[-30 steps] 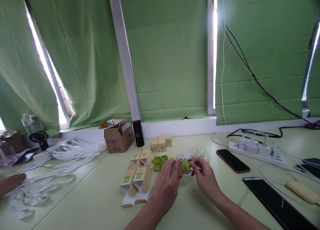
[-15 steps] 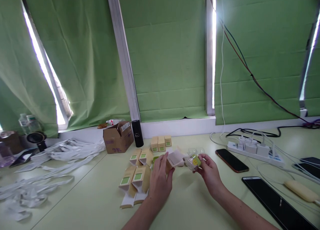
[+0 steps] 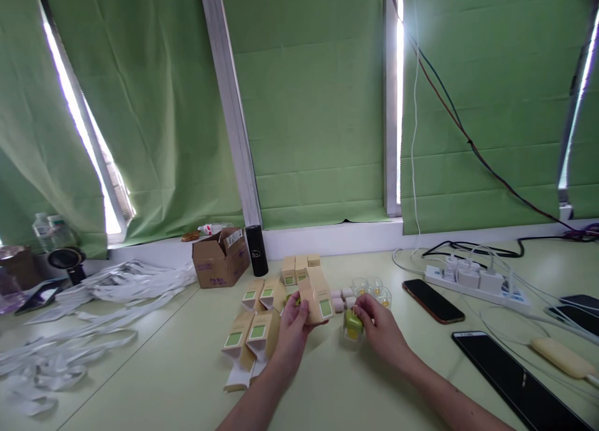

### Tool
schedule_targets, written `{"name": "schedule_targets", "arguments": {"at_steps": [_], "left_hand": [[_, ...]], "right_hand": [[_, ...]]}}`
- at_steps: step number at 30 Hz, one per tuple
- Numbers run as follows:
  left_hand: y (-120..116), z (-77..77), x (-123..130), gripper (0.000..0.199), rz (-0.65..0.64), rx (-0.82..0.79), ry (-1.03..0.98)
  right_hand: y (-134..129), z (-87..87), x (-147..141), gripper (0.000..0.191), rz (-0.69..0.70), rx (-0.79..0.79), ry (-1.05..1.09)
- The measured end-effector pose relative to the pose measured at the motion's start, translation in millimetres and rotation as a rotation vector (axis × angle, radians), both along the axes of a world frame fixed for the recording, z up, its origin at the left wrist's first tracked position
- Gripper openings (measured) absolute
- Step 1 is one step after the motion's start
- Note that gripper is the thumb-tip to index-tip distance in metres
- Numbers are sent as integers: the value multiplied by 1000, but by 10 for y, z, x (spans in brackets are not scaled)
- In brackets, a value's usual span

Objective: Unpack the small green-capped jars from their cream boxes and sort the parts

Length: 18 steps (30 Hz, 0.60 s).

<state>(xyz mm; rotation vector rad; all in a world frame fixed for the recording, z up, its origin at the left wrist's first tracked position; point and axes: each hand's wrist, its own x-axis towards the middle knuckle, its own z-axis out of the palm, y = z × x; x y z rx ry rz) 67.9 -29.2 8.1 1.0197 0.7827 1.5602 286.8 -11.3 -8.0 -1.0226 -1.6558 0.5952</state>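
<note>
My left hand (image 3: 292, 331) is closed on a small beige carton (image 3: 316, 297) with a green square label, held tilted above the table. Between the fingertips of my right hand (image 3: 381, 328) is a small clear container (image 3: 353, 327) with a green top and something yellow inside. It is just right of the carton, apart from it. Several like cartons (image 3: 264, 328) stand left of my left hand, the nearer ones with white flaps folded out. Past my right fingers are several clear round containers (image 3: 367, 285) and small pale pink pieces (image 3: 337, 304).
More cartons (image 3: 289, 270) stand at the back, near a brown cardboard box (image 3: 219, 259) and a black cylinder (image 3: 256, 250). White straps (image 3: 126, 281) lie at left. To the right are phones (image 3: 434, 300), a power strip (image 3: 477, 284), cables and a pale yellow oblong device (image 3: 561, 357).
My left hand has turned the carton from its white open end to its labelled side and raised it. My right hand has moved slightly left and turned the clear container green side up.
</note>
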Motion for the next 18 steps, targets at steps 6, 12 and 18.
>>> {"name": "schedule_targets", "arguments": {"at_steps": [6,12,18], "left_hand": [[-46,52,-14,34,-131,-47,-159],[-64,79,-6,27,-146,-107,-168],[-95,74,39,30,-182,-101,-139]], "right_hand": [[-92,12,-2,19,21,37,-305],[-153,35,-30,18,7,41,-441],[-213,99,-42,16,5,72,-320]]}}
